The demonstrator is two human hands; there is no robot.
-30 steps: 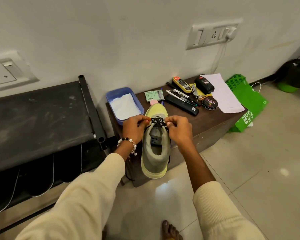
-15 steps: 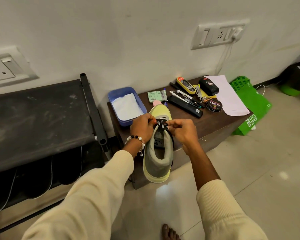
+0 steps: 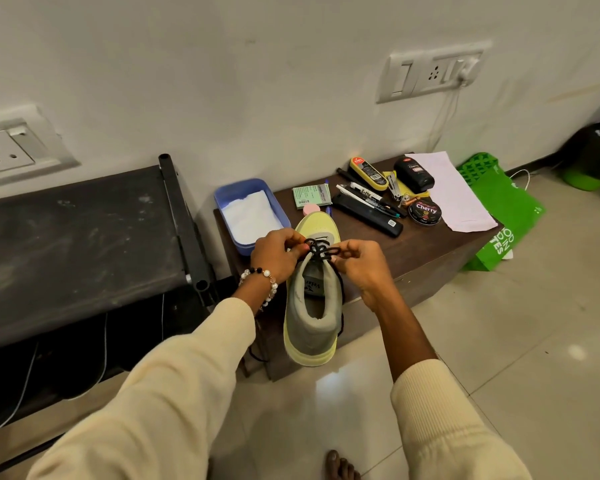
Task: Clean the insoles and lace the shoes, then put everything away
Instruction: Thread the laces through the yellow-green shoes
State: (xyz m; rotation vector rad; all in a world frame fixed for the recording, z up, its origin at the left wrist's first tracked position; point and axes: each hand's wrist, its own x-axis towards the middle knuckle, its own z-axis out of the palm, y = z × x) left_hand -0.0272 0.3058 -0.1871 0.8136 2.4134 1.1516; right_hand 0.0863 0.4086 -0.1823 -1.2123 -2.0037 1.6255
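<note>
A grey and pale-yellow shoe (image 3: 310,327) rests with its toe on the brown table (image 3: 426,251) and its heel hanging over the front edge toward me. A black lace (image 3: 321,250) crosses the top of its tongue. My left hand (image 3: 274,256), with a bead bracelet at the wrist, pinches the lace on the left side. From the right, my right hand (image 3: 362,268) pinches the other end of the lace. A loose lace tail hangs down the shoe's right side.
A blue tub (image 3: 248,216) with white cloth sits left of the shoe. Behind lie a green packet (image 3: 311,196), pens, a black case (image 3: 368,216), a polish tin (image 3: 425,212), bottles and paper (image 3: 454,192). A black rack (image 3: 73,244) stands left, a green bag (image 3: 499,216) right.
Both hands stay at the top of the shoe, working the black lace. The fingers have shifted slightly on it and the view has drifted a little.
</note>
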